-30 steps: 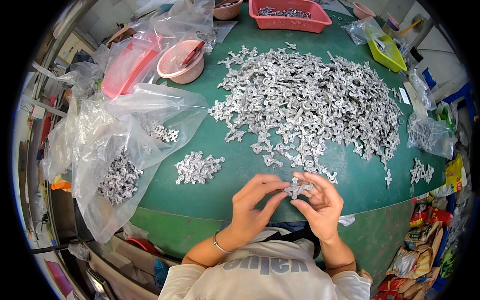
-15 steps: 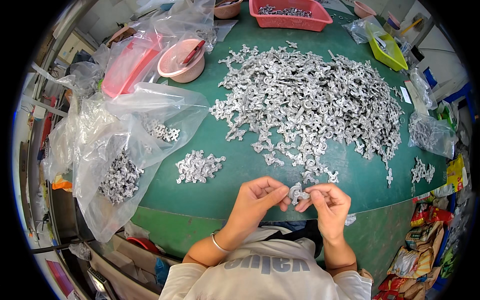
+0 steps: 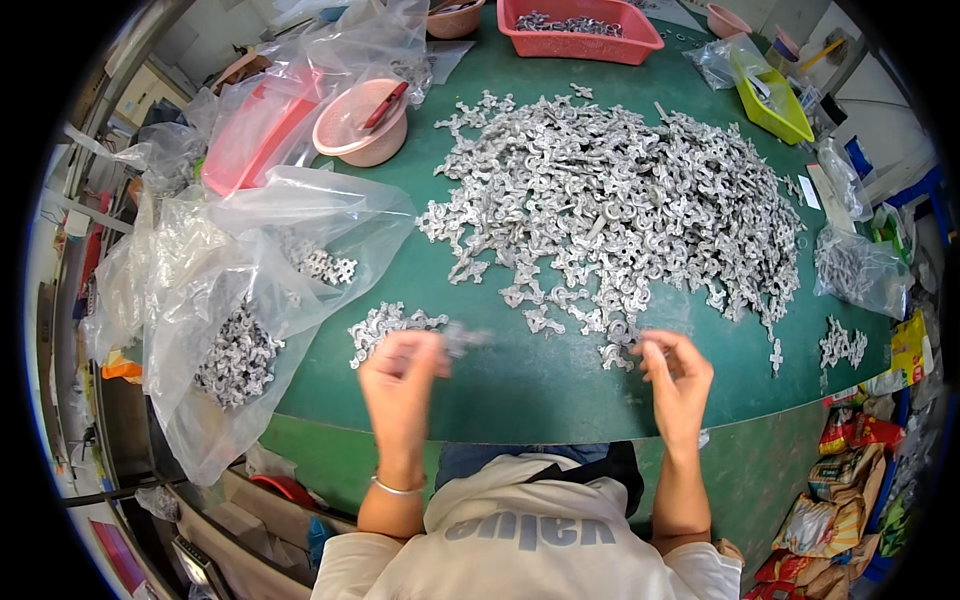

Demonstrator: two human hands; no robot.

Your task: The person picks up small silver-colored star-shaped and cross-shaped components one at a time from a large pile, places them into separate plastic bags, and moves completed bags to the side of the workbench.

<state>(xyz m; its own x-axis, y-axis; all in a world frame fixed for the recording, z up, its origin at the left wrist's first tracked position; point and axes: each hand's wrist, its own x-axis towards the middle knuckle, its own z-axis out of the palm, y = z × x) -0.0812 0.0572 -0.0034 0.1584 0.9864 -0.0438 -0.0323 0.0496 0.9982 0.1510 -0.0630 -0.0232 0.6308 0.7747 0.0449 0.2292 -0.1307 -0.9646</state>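
Note:
My left hand (image 3: pixel 403 362) is smeared by motion beside a small heap of grey cast-metal parts (image 3: pixel 385 328) on the left of the table. A blurred metal part (image 3: pixel 466 338) shows just right of its fingertips; whether the fingers still grip it I cannot tell. At the near edge of the large pile of similar lobed metal parts (image 3: pixel 620 200), my right hand (image 3: pixel 680 372) has its thumb and forefinger tips close together. Whatever lies between them is hidden or too small to name. A loose part (image 3: pixel 613 356) lies left of those fingertips.
Clear plastic bags (image 3: pixel 230 250) with metal parts cover the table's left side. A pink bowl (image 3: pixel 362 140) holds a red-handled object. Beyond the pile stand a red tray (image 3: pixel 580 45) and a yellow-green basket (image 3: pixel 778 112). A few parts (image 3: pixel 842 342) lie far right.
Both hands were together at the table's near edge around one metal part. They have separated: the left swung left to the small heap, the right moved slightly forward and right to the pile.

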